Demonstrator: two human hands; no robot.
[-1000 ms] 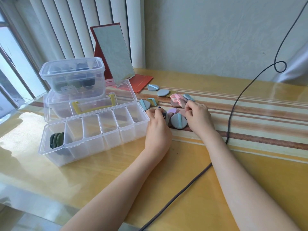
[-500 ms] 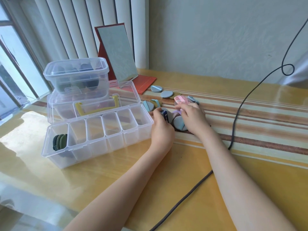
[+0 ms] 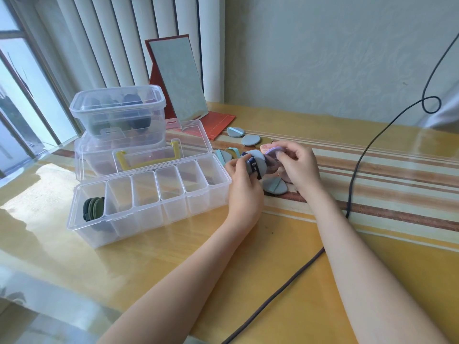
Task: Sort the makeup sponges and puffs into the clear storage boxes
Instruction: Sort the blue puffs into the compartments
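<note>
Head view: your left hand (image 3: 244, 184) grips grey-blue round puff with navy strap (image 3: 255, 163); your right hand (image 3: 299, 167) pinches lilac round puff (image 3: 272, 150). Both sit at 3 o'clock of clear divided plastic storage box (image 3: 149, 209). Separate colours first; drop each upright into own empty compartment, beside dark green puffs (image 3: 93, 207) at 9 o'clock end.

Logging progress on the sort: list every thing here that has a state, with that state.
Divided box: lid open, green puffs in its leftmost compartment only.
Stacked box: lid on, dark puffs inside.
Left hand: holds grey-blue puff.
Right hand: pinches lilac puff.
Mirror: propped upright.
</note>
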